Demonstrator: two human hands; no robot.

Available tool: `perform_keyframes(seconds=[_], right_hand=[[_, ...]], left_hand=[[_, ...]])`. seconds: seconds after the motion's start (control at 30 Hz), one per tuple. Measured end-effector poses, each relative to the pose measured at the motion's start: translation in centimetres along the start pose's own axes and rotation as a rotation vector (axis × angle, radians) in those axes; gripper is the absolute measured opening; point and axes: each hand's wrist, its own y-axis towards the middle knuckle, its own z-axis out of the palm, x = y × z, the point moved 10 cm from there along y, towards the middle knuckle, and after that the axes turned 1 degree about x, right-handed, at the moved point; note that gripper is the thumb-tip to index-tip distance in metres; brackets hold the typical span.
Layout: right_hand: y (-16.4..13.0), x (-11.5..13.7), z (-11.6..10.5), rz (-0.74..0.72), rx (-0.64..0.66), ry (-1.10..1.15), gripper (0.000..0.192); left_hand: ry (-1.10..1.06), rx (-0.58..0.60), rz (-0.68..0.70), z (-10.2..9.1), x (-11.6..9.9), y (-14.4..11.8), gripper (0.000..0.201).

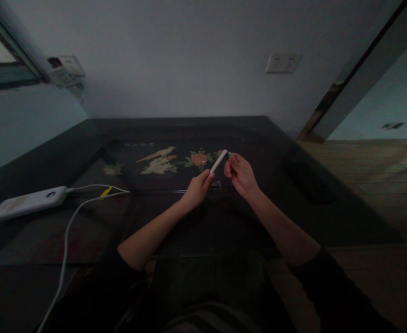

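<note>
Above the dark table, my left hand (199, 187) is closed around the lower end of a slim white stick-shaped object (219, 162), which tilts up and to the right. Its exact kind does not show. My right hand (239, 173) is at the upper end, fingers curled and pinched by a small blue-green piece (228, 155) at the tip. Whether that piece is part of the white object, I cannot tell. Below the hands, a small shiny item (216, 186) lies on the table, partly hidden by my left hand.
The dark glossy table (189, 217) bears a bird-and-flower picture (198, 158). At left lies a white power bank (28, 202) with a white cable (65, 240) running off the front edge. A dark flat object (310, 182) rests at right. Behind is a wall with sockets (283, 63).
</note>
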Motion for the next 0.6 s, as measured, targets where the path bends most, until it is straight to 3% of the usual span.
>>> perform_keyframes(seconds=[0.43,0.6], right_hand=[[-0.2,0.5,-0.1,0.018,-0.032,-0.042,0.041],[-0.3,0.6,0.2,0.003,-0.003,-0.013,0.040]], left_hand=[[-0.146,0.161,0.040,1.8,-1.3,-0.6,0.027],[-0.182,0.160,0.033,1.7,-0.9,-0.3,0.029]])
